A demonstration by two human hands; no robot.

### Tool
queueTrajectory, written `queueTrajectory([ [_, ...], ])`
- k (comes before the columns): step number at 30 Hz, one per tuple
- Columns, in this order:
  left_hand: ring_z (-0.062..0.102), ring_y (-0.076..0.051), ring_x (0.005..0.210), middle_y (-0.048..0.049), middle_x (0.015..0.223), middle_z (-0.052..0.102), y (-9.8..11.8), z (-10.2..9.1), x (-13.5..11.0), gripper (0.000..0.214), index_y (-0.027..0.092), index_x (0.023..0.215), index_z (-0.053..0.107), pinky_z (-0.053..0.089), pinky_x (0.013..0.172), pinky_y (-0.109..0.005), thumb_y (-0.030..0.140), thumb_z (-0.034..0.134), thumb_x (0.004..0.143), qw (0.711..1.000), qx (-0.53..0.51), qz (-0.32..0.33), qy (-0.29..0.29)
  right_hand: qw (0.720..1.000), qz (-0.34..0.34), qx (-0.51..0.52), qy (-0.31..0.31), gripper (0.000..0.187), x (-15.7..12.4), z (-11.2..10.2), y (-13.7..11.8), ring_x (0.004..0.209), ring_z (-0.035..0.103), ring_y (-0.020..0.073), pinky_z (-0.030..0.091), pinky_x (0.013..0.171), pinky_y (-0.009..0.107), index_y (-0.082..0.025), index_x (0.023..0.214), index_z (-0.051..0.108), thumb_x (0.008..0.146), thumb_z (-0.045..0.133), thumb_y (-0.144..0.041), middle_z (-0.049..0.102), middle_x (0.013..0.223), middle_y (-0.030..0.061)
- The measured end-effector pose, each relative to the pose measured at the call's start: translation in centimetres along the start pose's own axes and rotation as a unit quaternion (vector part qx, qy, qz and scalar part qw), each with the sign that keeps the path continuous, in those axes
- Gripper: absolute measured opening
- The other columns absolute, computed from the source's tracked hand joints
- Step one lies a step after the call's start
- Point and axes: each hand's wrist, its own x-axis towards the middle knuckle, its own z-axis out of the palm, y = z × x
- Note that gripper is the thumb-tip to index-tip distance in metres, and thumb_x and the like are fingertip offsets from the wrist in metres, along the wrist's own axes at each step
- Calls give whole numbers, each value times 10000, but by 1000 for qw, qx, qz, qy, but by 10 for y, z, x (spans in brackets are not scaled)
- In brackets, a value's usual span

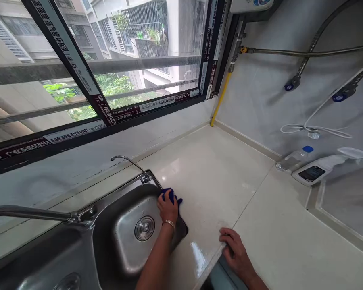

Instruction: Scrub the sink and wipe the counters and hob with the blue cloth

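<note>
We see a crumpled, deep-blue cloth gripped under the left hand at the right rim of the stainless-steel sink. The right hand, its fingers loosely bent and unclenched, rests at the edge of the glossy cream countertop. Beyond, we note a white spray bottle, its black label too small to read, beside a clear, blue-capped bottle; maroon-and-white tape bearing Chinese characters lines the dark window frame.
</note>
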Motion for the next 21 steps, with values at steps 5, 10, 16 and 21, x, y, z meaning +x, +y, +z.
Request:
queueTrajectory([
  [5,512,-399,1221,-166,1420,404,5,-10,61,453,260,1385,518,514,976,-562,394,415,965,999,3,-40,10,1000,0,-18,-1,375,2,1,-3,1190,616,295,570,984,487,-239,1083,661,792,512,-55,641,1230,132],
  [10,466,-430,1270,-163,1469,366,10,-19,100,464,279,1392,503,513,968,-585,407,420,955,999,8,-50,10,999,-13,-31,4,394,7,0,-8,1163,627,290,566,976,475,-238,1053,649,732,512,-57,646,1209,122],
  [16,460,-451,1261,-174,1481,370,10,-28,105,444,253,1361,541,501,958,-611,367,437,944,999,-1,-40,-5,999,-23,-38,17,400,11,3,-6,1110,649,280,578,936,438,-244,1012,636,681,507,-60,661,1164,110],
  [21,494,-371,1231,-144,1495,385,-3,-19,34,381,252,1281,614,462,1036,-559,272,471,929,998,-17,41,-51,999,-36,-36,17,389,12,5,-3,1102,650,283,576,934,450,-239,992,624,661,507,-72,658,1163,104],
])
